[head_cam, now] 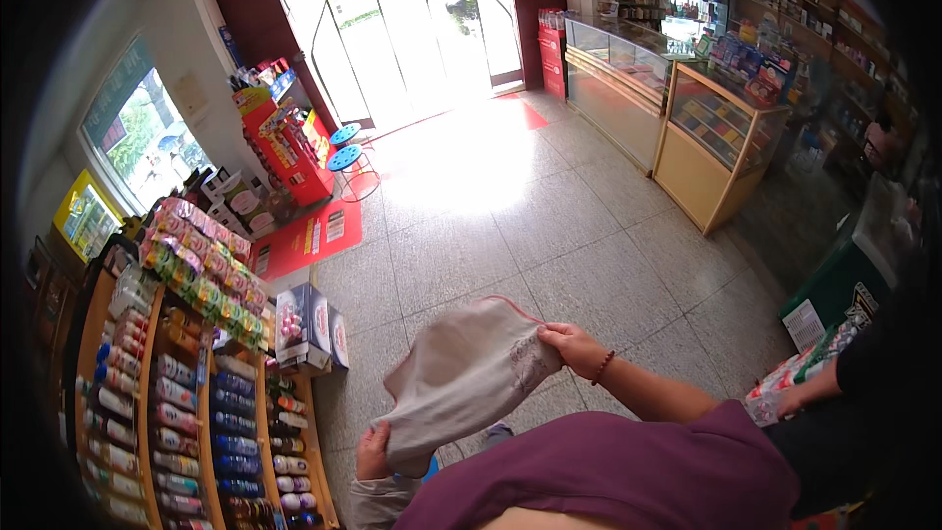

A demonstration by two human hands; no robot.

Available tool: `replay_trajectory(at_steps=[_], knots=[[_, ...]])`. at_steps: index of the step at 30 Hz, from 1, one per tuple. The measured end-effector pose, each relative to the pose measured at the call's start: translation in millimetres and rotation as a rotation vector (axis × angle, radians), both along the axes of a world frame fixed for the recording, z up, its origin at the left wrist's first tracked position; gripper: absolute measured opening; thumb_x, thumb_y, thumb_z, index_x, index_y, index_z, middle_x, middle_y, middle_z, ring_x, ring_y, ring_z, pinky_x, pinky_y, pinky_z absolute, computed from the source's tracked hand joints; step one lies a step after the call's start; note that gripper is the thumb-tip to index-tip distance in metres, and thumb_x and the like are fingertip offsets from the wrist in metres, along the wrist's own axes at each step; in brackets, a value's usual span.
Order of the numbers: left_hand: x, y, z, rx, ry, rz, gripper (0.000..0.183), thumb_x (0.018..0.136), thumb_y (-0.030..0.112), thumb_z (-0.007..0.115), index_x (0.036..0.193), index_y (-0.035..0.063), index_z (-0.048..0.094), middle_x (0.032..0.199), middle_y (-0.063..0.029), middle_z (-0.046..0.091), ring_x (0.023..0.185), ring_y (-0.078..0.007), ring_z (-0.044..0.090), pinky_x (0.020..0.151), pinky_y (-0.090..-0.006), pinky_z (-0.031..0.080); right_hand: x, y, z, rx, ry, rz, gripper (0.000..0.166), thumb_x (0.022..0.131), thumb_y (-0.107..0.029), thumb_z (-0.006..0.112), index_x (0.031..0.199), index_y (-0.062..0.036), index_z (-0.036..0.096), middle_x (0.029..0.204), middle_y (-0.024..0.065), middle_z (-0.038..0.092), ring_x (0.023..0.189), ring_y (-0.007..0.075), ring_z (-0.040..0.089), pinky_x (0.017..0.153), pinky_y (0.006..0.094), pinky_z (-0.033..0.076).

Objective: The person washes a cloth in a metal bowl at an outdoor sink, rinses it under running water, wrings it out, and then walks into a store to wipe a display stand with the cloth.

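Observation:
A light grey cloth [471, 375] with a thin red edge hangs spread between my two hands, above the tiled floor. My left hand [373, 450], coming out of a grey sleeve, grips its lower left end. At the upper right corner my right hand [578, 348] pinches the cloth between thumb and fingers; a dark red bead bracelet [604, 366] circles that wrist. A darker patterned patch marks the fabric near the right hand. Below the cloth's lower end, a bit of blue [430, 468] shows, mostly hidden.
Bottle shelves [199, 412] and boxes [309, 324] stand at left. Blue stools [346, 157] and a red display rack [283, 147] are near the glass doors [397, 22]. Glass counters [706, 140] line the right. Another person's arm [809, 389] is close on my right, beside wrapped packs [795, 368].

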State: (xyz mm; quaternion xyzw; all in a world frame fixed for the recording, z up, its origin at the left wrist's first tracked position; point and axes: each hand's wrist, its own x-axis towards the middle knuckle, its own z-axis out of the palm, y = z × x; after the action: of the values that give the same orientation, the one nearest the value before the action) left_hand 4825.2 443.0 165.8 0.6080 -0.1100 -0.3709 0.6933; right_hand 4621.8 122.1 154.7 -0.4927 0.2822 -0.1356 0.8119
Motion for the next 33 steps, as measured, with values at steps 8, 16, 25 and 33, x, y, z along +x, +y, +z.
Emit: replay_trajectory(at_steps=[8, 16, 25, 33], knots=[[228.9, -143.5, 29.1, 0.089, -0.646, -0.02, 0.032, 0.091, 0.029, 0.043, 0.093, -0.0003, 0.054, 0.084, -0.0081, 0.058, 0.074, -0.0144, 0.055, 0.065, -0.0275, 0.045, 185.5, -126.1, 84.4, -0.335, -0.04, -0.24, 0.029, 0.088, -0.026, 0.048, 0.1, -0.0008, 0.056, 0.086, 0.0008, 0.058, 0.074, 0.0089, 0.054, 0.066, 0.0238, 0.045], [353.1, -278.5, 44.3, -0.189, -0.208, -0.005, 0.026, 0.092, 0.024, 0.042, 0.09, 0.0008, 0.053, 0.081, -0.0068, 0.059, 0.07, -0.0129, 0.056, 0.064, -0.0253, 0.046, 288.7, -226.2, 36.5, -0.07, -0.031, -0.339, 0.025, 0.089, -0.025, 0.048, 0.098, -0.0033, 0.056, 0.084, 0.0012, 0.058, 0.069, 0.0087, 0.055, 0.062, 0.0244, 0.047], [535.5, -430.6, 44.3, -0.133, -0.392, 0.121, 0.024, 0.09, 0.024, 0.047, 0.084, 0.0039, 0.057, 0.079, 0.0011, 0.056, 0.07, -0.0063, 0.049, 0.064, -0.0206, 0.041, 477.0, -400.0, 28.5, -0.065, -0.06, -0.284, 0.024, 0.087, -0.025, 0.049, 0.097, -0.004, 0.056, 0.087, 0.0004, 0.057, 0.07, 0.0071, 0.053, 0.06, 0.0221, 0.045], [656.7, -516.8, 70.6, -0.269, -0.232, 0.087, 0.03, 0.091, 0.023, 0.043, 0.105, -0.0019, 0.053, 0.097, -0.0096, 0.059, 0.087, -0.0153, 0.056, 0.077, -0.0274, 0.044, 647.1, -515.3, 59.7, -0.078, -0.188, -0.136, 0.03, 0.089, -0.023, 0.048, 0.108, -0.0001, 0.054, 0.093, 0.0034, 0.058, 0.078, 0.0075, 0.054, 0.066, 0.022, 0.046]])
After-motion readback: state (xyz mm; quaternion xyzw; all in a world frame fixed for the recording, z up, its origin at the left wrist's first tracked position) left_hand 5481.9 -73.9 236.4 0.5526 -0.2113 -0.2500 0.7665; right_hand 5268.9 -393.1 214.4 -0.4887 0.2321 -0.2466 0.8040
